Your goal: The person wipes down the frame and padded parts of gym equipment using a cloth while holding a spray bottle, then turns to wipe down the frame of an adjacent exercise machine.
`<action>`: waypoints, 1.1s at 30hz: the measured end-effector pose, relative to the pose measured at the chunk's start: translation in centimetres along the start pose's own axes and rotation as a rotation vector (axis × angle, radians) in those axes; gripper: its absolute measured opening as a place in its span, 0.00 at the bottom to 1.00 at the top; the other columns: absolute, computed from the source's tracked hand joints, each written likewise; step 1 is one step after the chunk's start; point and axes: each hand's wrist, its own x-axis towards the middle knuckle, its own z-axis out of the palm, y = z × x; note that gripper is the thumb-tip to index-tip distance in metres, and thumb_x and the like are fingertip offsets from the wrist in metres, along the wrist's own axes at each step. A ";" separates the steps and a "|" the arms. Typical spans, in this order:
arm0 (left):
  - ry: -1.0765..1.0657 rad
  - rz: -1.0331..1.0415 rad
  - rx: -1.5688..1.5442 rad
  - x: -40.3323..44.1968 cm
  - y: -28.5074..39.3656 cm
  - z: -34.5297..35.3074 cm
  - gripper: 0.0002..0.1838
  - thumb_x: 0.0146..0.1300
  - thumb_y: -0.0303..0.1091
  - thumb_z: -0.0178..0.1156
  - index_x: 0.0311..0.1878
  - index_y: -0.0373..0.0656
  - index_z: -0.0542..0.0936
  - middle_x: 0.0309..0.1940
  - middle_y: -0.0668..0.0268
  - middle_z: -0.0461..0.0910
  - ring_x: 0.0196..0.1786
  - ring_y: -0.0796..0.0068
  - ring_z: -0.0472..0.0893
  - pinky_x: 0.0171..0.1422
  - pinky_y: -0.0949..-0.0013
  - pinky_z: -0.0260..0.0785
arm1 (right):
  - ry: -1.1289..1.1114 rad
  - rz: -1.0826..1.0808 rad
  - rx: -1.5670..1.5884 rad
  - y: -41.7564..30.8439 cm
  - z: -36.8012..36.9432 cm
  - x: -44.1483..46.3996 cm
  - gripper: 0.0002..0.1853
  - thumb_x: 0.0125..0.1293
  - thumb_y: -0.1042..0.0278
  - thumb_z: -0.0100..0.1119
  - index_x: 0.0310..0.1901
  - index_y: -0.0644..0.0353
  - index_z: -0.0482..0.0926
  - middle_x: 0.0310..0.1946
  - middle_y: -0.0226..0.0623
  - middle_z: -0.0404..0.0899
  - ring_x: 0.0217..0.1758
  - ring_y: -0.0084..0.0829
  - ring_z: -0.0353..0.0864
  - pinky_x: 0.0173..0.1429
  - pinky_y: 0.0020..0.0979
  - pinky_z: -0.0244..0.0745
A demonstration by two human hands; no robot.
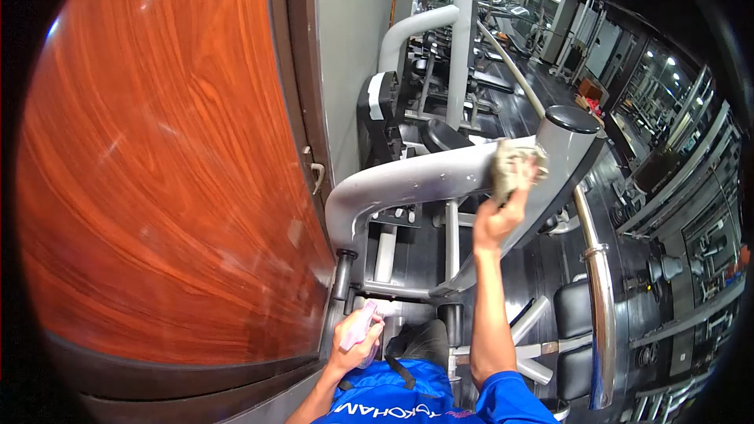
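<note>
My right hand (506, 216) reaches forward and presses a crumpled, light-coloured cloth (510, 163) against a thick grey metal tube (424, 175) of a gym machine, close to where it meets an upright post. The fingers are slightly blurred. Low in front of my body, my left hand (345, 349) is wrapped around a spray bottle with a pink head (362, 325); its lower part is mostly hidden by the hand. Pale specks show on the tube's surface.
A wood-grain door (173, 173) with a handle (317, 177) stands close on the left. The post has a black end cap (574, 118). A chrome bar (598, 306) and black pads (574, 310) lie to the right. Several more gym machines stand behind.
</note>
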 end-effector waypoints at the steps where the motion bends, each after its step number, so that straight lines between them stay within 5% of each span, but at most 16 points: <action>1: 0.033 -0.002 -0.012 -0.2 -0.1 -0.1 0.07 0.64 0.27 0.62 0.44 0.37 0.80 0.27 0.68 0.80 0.25 0.83 0.79 0.29 0.77 0.71 | -0.064 -0.039 0.028 -0.9 0.9 -0.9 0.31 0.56 0.80 0.49 0.65 0.59 0.71 0.67 0.47 0.69 0.74 0.48 0.62 0.77 0.45 0.56; 3: 0.023 -0.007 -0.005 -0.3 -0.4 -0.3 0.08 0.65 0.26 0.62 0.45 0.36 0.78 0.30 0.65 0.81 0.25 0.82 0.79 0.30 0.75 0.71 | -0.404 -0.192 0.047 -4.5 2.2 -1.7 0.32 0.49 0.87 0.50 0.60 0.58 0.75 0.63 0.48 0.73 0.72 0.47 0.65 0.77 0.43 0.55; 5: -0.013 -0.005 -0.007 0.0 -0.1 -0.1 0.08 0.65 0.23 0.60 0.46 0.34 0.76 0.34 0.61 0.81 0.27 0.79 0.79 0.32 0.73 0.73 | -0.666 -0.279 0.084 -8.7 4.4 -2.6 0.26 0.52 0.82 0.53 0.55 0.56 0.78 0.60 0.46 0.76 0.69 0.45 0.69 0.75 0.43 0.60; 7: -0.053 0.069 0.056 0.5 -0.4 0.1 0.07 0.65 0.23 0.59 0.45 0.34 0.76 0.34 0.62 0.81 0.27 0.79 0.79 0.32 0.74 0.73 | -0.691 -0.426 0.025 -9.4 9.1 -7.0 0.16 0.61 0.70 0.53 0.51 0.55 0.78 0.61 0.47 0.75 0.69 0.41 0.71 0.74 0.43 0.60; 12: -0.085 0.115 0.046 0.5 1.1 1.1 0.06 0.64 0.22 0.59 0.44 0.34 0.77 0.33 0.63 0.80 0.28 0.80 0.79 0.32 0.76 0.72 | -1.062 -0.717 -0.197 -13.0 14.8 -13.8 0.16 0.67 0.65 0.47 0.53 0.56 0.77 0.62 0.53 0.73 0.71 0.44 0.67 0.77 0.44 0.52; 17: -0.017 0.288 0.137 -0.3 1.2 1.1 0.08 0.61 0.22 0.61 0.43 0.35 0.78 0.32 0.64 0.81 0.28 0.81 0.80 0.33 0.75 0.73 | -1.384 -0.994 -0.494 -13.1 18.9 -22.9 0.21 0.73 0.59 0.40 0.60 0.57 0.75 0.68 0.43 0.68 0.76 0.44 0.59 0.79 0.52 0.40; 21: 0.064 0.164 0.089 -1.8 0.5 -0.1 0.08 0.61 0.23 0.62 0.43 0.35 0.78 0.32 0.64 0.81 0.28 0.81 0.80 0.32 0.76 0.73 | -1.353 -1.082 -0.402 -10.3 19.6 -27.6 0.20 0.72 0.58 0.41 0.57 0.57 0.76 0.68 0.44 0.68 0.75 0.43 0.61 0.80 0.49 0.39; 23: 0.103 0.054 0.035 -2.6 -0.1 -1.0 0.08 0.61 0.24 0.62 0.43 0.35 0.78 0.31 0.63 0.81 0.28 0.82 0.80 0.31 0.76 0.73 | -1.264 -1.051 -0.285 -8.3 18.9 -30.0 0.17 0.70 0.58 0.43 0.52 0.56 0.77 0.66 0.44 0.71 0.74 0.41 0.63 0.79 0.44 0.44; 24: 0.131 0.096 0.103 -2.7 -0.5 -1.4 0.07 0.62 0.25 0.62 0.43 0.35 0.78 0.29 0.64 0.81 0.27 0.82 0.80 0.31 0.76 0.72 | -1.230 -0.922 -0.123 -6.4 18.9 -32.1 0.14 0.68 0.60 0.46 0.49 0.52 0.78 0.63 0.46 0.74 0.71 0.39 0.67 0.76 0.40 0.54; 26: 0.158 0.098 0.142 -3.0 -0.2 -2.2 0.07 0.63 0.25 0.62 0.43 0.35 0.78 0.28 0.65 0.81 0.26 0.82 0.80 0.30 0.76 0.72 | -1.525 -0.650 -0.037 -4.7 16.7 -32.9 0.14 0.67 0.62 0.48 0.51 0.44 0.78 0.61 0.43 0.75 0.65 0.36 0.75 0.65 0.37 0.71; 31: 0.245 0.005 0.135 -3.4 -0.6 -2.9 0.07 0.62 0.25 0.63 0.42 0.35 0.81 0.29 0.64 0.81 0.25 0.80 0.80 0.31 0.75 0.73 | -1.561 -0.042 0.281 -1.9 11.1 -33.7 0.26 0.59 0.73 0.58 0.60 0.46 0.72 0.63 0.41 0.73 0.64 0.43 0.75 0.63 0.42 0.74; 33: 0.286 0.031 0.119 -2.9 -0.7 -2.7 0.07 0.64 0.27 0.62 0.43 0.35 0.81 0.28 0.66 0.81 0.24 0.81 0.79 0.30 0.75 0.73 | -1.530 0.017 0.354 -1.0 9.6 -34.2 0.32 0.54 0.80 0.54 0.63 0.46 0.71 0.64 0.43 0.72 0.64 0.47 0.73 0.65 0.44 0.72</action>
